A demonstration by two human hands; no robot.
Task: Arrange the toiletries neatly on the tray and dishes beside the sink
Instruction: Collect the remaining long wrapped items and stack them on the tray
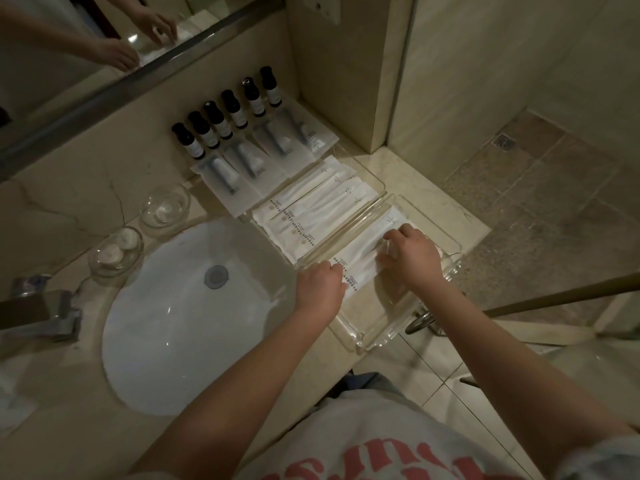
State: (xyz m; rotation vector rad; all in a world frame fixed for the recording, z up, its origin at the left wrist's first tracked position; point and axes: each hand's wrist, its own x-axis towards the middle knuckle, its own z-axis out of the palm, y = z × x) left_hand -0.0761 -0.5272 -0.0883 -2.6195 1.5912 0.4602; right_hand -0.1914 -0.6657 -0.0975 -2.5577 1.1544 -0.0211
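Note:
A clear acrylic tray (446, 237) sits at the counter's right end, with white sachets (363, 247) lying in it. My left hand (320, 289) pinches the near end of those sachets. My right hand (412, 256) presses down on their middle, fingers curled over them. A second clear tray (375, 183) behind it holds several white sachets (311, 209) in a row. Further back, sealed toothbrush packs (242, 168) lie flat, and several small dark-capped bottles (225, 119) stand along the wall. Two glass dishes (165, 206) (116, 252) hold round white items.
The white oval sink (180, 320) lies left of the trays, with a chrome tap (45, 306) at its left edge. A mirror (86, 46) runs along the back wall. The counter drops off to the tiled floor (536, 202) on the right, and a metal rail (554, 292) runs below it.

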